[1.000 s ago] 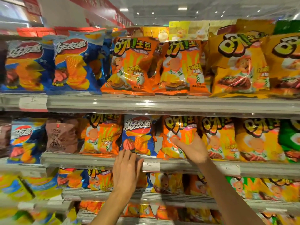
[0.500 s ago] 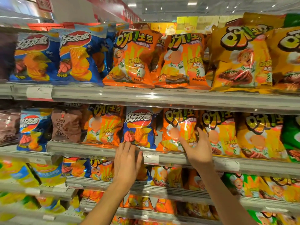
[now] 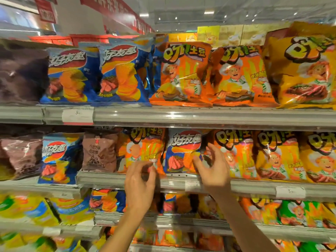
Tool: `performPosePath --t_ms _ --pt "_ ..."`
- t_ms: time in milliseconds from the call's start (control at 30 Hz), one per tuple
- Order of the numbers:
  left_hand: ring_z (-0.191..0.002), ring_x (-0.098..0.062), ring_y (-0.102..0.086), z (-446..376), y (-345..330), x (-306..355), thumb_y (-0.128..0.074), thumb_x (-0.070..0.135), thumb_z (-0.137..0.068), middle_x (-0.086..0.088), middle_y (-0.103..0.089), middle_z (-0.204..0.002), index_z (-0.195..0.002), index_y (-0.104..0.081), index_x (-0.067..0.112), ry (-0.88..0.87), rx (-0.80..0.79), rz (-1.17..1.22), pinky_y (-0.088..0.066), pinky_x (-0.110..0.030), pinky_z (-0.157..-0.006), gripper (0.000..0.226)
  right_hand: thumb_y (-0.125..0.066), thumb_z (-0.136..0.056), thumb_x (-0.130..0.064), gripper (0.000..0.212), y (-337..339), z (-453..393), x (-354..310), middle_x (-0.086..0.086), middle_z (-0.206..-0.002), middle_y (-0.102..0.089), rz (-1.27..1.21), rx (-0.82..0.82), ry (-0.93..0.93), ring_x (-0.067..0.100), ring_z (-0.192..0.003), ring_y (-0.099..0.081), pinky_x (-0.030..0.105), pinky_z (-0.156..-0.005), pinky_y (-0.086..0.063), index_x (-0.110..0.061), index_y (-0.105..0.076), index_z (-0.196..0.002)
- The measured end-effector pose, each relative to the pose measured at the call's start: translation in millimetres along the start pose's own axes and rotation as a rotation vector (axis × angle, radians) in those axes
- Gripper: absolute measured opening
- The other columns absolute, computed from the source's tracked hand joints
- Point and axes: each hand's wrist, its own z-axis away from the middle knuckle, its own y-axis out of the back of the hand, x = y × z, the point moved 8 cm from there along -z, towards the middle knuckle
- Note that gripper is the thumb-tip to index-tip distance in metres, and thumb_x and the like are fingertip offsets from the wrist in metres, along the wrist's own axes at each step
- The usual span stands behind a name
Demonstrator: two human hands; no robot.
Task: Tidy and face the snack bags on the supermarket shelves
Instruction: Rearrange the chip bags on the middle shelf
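the blue bag (image 3: 183, 151) stands upright on the middle shelf (image 3: 254, 187) between both hands - right hand (image 3: 213, 170) open, fingertips at its right edge; left hand (image 3: 141, 182) loosely curled, empty, just lower-left.

We observe both our bare forearms raised from the lower edge of the view, the left rising toward 12 o'clock, the right slanting toward 11 o'clock. Our left hand (image 3: 141, 186) shows its back to us, wrist straight, fingers curled forward and drawn together toward the thumb at 1 o'clock in a loose pinch; whether the tips meet is blurred. Our right hand (image 3: 215, 170) sits at 3 o'clock of the left, well apart, palm turned toward 9 o'clock, fingers spread and bent, thumb extended toward 10 o'clock, a clear gap between thumb and fingers.
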Motion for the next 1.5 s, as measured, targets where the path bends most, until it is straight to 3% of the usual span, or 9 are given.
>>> performPosePath --t_ms 200,333,533,700,833,967,1133,1400,1500 --pt "-0.119 -0.03 -0.051 -46 17 -60 -0.076 0.031 -0.086 -0.013 -0.057 -0.125 -0.13 -0.054 0.002 0.239 -0.064 -0.065 -0.042 -0.041 -0.1 0.057 -0.081 -0.073 -0.059 0.1 -46 -12 16 0.005 -0.149 -0.05 0.053 -0.253 -0.169 0.026 -0.138 -0.046 0.049 -0.114 -0.041 -0.021 -0.035 -0.153" --pt "-0.114 -0.023 -0.058 -67 -4 -87 -0.079 0.052 -0.075 -0.003 -0.059 -0.127 -0.143 -0.041 0.01 0.418 -0.339 0.071 -0.045 -0.03 -0.086 0.088 -0.088 -0.067 -0.054 0.076 -58 -20 25 -0.017 -0.118 -0.062 0.018 -0.253 -0.208 0.002 -0.106 -0.061 0.017 -0.081 -0.048 -0.049 -0.038 -0.123" --pt "-0.075 0.017 -0.063 -82 -28 -98 -0.085 0.049 -0.066 0.033 -0.068 -0.076 -0.094 -0.053 0.035 0.47 -0.576 0.268 -0.044 -0.001 -0.056 0.045 -0.094 -0.064 -0.044 0.09 -71 -38 38 -0.015 -0.115 -0.064 0.002 -0.269 -0.293 0.008 -0.104 -0.063 0.025 -0.089 -0.049 -0.028 -0.041 -0.135" --pt "-0.103 -0.005 -0.065 -85 -36 -102 -0.09 0.045 -0.062 0.017 -0.068 -0.106 -0.104 -0.056 0.034 0.524 -0.64 0.413 -0.052 -0.026 -0.093 0.055 -0.094 -0.066 -0.038 0.076 -71 -41 39 -0.015 -0.11 -0.07 0.029 -0.217 -0.278 0.0 -0.098 -0.066 0.012 -0.073 -0.045 -0.027 -0.055 -0.13" --pt "-0.082 0.008 -0.068 -83 -31 -100 -0.089 0.025 -0.071 0.026 -0.073 -0.083 -0.093 -0.063 0.033 0.521 -0.587 0.499 -0.049 -0.006 -0.061 0.035 -0.093 -0.064 -0.045 0.073 -69 -38 28 -0.016 -0.105 -0.067 0.129 -0.159 -0.263 0.009 -0.099 -0.066 0.021 -0.079 -0.047 -0.027 -0.055 -0.124" --pt "-0.08 0.01 -0.067 -83 -21 -97 -0.087 0.021 -0.075 0.025 -0.074 -0.084 -0.094 -0.068 0.031 0.494 -0.545 0.51 -0.047 -0.004 -0.06 0.029 -0.09 -0.065 -0.055 0.07 -69 -35 7 -0.008 -0.108 -0.066 0.294 -0.117 -0.212 0.021 -0.109 -0.066 0.035 -0.088 -0.052 -0.026 -0.051 -0.116" --pt "-0.081 0.006 -0.068 -85 -16 -95 -0.085 0.023 -0.077 0.029 -0.071 -0.088 -0.105 -0.072 0.025 0.461 -0.529 0.525 -0.047 -0.003 -0.061 0.03 -0.081 -0.068 -0.067 0.1 -65 -36 -21 0.005 -0.133 -0.062 0.497 -0.112 -0.194 0.028 -0.123 -0.06 0.047 -0.095 -0.054 -0.012 -0.046 -0.143" --pt "-0.099 -0.001 -0.063 -77 -39 -79 -0.09 0.031 -0.069 0.017 -0.069 -0.108 -0.109 -0.068 0.03 0.469 -0.5 0.585 -0.047 -0.023 -0.083 0.046 -0.087 -0.065 -0.061 0.083 2 -18 -19 -0.002 -0.118 -0.064 0.381 -0.044 -0.241 0.027 -0.114 -0.062 0.045 -0.09 -0.054 -0.021 -0.046 -0.126" --pt "-0.084 0.006 -0.057 -73 -53 -60 -0.092 0.03 -0.065 0.024 -0.057 -0.098 -0.104 -0.054 0.035 0.48 -0.447 0.585 -0.044 -0.017 -0.075 0.055 -0.089 -0.063 -0.058 0.086 34 -9 -6 -0.006 -0.118 -0.064 0.305 -0.025 -0.262 0.023 -0.113 -0.062 0.04 -0.091 -0.052 -0.026 -0.047 -0.131"
